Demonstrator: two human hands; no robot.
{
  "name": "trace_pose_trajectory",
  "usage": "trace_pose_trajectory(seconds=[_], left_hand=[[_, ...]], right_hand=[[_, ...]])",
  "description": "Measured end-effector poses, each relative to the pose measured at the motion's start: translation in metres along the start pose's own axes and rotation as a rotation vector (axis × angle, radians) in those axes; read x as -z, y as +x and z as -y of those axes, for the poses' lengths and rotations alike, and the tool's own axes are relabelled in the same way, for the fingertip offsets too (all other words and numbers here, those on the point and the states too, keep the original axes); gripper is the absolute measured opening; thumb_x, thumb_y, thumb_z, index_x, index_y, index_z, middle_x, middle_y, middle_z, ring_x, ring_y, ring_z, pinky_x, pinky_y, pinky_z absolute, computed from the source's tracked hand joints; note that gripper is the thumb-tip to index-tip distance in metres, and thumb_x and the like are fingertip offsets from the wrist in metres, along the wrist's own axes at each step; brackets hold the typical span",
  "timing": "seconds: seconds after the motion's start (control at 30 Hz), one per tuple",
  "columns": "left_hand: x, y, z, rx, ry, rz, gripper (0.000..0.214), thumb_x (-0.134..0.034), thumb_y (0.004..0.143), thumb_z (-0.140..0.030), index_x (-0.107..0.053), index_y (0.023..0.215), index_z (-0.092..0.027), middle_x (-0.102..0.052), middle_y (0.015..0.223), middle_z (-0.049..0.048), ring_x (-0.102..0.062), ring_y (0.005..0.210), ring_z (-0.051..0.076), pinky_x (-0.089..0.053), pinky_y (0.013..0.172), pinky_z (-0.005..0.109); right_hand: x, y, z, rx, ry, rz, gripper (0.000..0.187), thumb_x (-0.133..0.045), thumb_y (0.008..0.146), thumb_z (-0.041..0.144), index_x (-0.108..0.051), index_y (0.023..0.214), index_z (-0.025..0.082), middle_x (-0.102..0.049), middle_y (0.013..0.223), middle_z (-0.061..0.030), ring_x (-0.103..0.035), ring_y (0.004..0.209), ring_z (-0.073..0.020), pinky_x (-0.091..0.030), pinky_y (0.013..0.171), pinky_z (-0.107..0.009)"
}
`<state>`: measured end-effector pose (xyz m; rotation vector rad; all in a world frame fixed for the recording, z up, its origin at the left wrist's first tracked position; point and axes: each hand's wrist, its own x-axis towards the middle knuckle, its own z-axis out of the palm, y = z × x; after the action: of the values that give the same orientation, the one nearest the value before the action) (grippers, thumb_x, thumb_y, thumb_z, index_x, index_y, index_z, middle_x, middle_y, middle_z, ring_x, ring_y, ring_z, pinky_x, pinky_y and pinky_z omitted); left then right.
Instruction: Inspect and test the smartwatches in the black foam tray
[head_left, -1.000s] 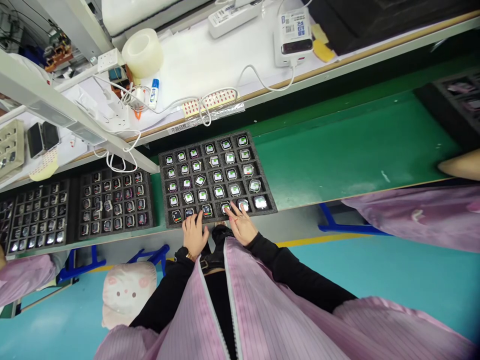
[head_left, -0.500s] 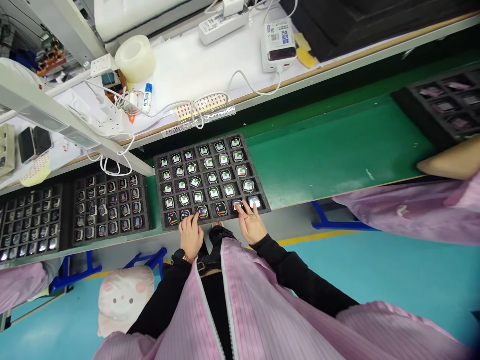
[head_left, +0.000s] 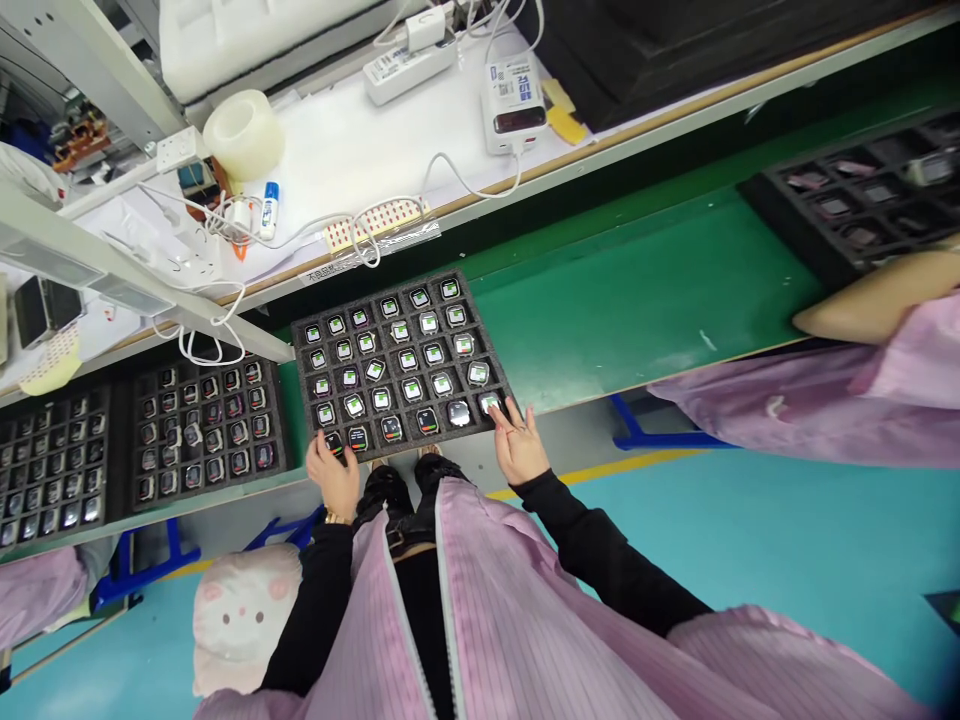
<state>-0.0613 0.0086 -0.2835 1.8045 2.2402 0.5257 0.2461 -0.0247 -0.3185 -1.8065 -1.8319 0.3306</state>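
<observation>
A dark foam tray (head_left: 409, 312) lies on the green bench in front of me, with a smartwatch in each pocket. Most of the watch screens are lit white with a green patch; several in the near row are dark with coloured marks. My left hand (head_left: 335, 480) is at the tray's near left corner, its fingers apart over the corner watch (head_left: 333, 442), which they partly cover. At the near right corner, my right hand (head_left: 520, 448) has its fingers spread, with fingertips by the lit corner watch (head_left: 489, 403). Neither hand grips a watch.
Two more watch trays stand left, the nearer one (head_left: 202, 490) beside mine. Another foam tray (head_left: 840, 240) is far right, with a co-worker's arm (head_left: 870, 305) by it. A shelf post (head_left: 217, 315), white cable (head_left: 480, 192) and power bank (head_left: 514, 105) lie beyond.
My left hand has moved left to the tray's near corner. My right hand has shifted from the last two watches to the right corner. One near-row watch now shows a lit white screen.
</observation>
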Motion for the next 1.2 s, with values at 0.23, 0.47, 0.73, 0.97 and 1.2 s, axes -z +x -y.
trace_pose_trajectory(seconds=[0.23, 0.47, 0.73, 0.97, 1.2], left_hand=[[-0.014, 0.008, 0.039, 0.208, -0.077, 0.038, 0.069, -0.025, 0.097, -0.047, -0.017, 0.146, 0.001, -0.032, 0.144, 0.0301, -0.029, 0.138, 0.034, -0.027, 0.112, 0.051], [-0.019, 0.006, 0.046, 0.233, -0.091, 0.077, 0.073, -0.022, 0.095, -0.049, -0.015, 0.146, 0.003, -0.027, 0.148, 0.0286, -0.022, 0.141, 0.033, -0.020, 0.116, 0.051], [-0.016, 0.010, 0.040, 0.277, -0.059, 0.078, 0.076, -0.025, 0.094, -0.050, -0.021, 0.144, 0.008, -0.029, 0.146, 0.0307, -0.024, 0.140, 0.035, -0.020, 0.116, 0.048], [-0.018, 0.012, 0.040, 0.269, -0.016, 0.070, 0.075, -0.030, 0.093, -0.050, -0.024, 0.142, 0.006, -0.031, 0.144, 0.0318, -0.027, 0.139, 0.036, -0.022, 0.115, 0.052], [-0.016, 0.013, 0.037, 0.175, -0.003, -0.024, 0.071, -0.029, 0.094, -0.049, -0.029, 0.140, 0.006, -0.039, 0.137, 0.0322, -0.032, 0.135, 0.037, -0.026, 0.112, 0.055]], right_hand=[[0.002, -0.001, -0.017, 0.008, 0.021, 0.005, 0.049, -0.020, 0.099, 0.018, -0.049, 0.135, 0.001, -0.059, 0.126, -0.0151, -0.031, 0.138, -0.0282, -0.021, 0.114, -0.060], [-0.002, 0.007, -0.019, 0.063, -0.011, 0.087, 0.049, -0.022, 0.098, 0.018, -0.047, 0.135, -0.001, -0.055, 0.130, -0.0168, -0.028, 0.139, -0.0310, -0.024, 0.112, -0.061], [0.001, 0.040, -0.027, -0.002, 0.059, 0.054, 0.051, -0.019, 0.098, 0.020, -0.048, 0.135, 0.000, -0.055, 0.132, -0.0154, -0.028, 0.139, -0.0282, -0.020, 0.115, -0.059], [-0.011, 0.073, -0.025, 0.044, 0.019, 0.103, 0.050, -0.022, 0.096, 0.018, -0.048, 0.133, -0.003, -0.054, 0.131, -0.0170, -0.028, 0.139, -0.0293, -0.022, 0.115, -0.057], [-0.012, 0.070, -0.023, 0.063, 0.069, 0.024, 0.048, -0.022, 0.096, 0.016, -0.051, 0.132, 0.003, -0.058, 0.127, -0.0135, -0.031, 0.138, -0.0276, -0.020, 0.116, -0.058]])
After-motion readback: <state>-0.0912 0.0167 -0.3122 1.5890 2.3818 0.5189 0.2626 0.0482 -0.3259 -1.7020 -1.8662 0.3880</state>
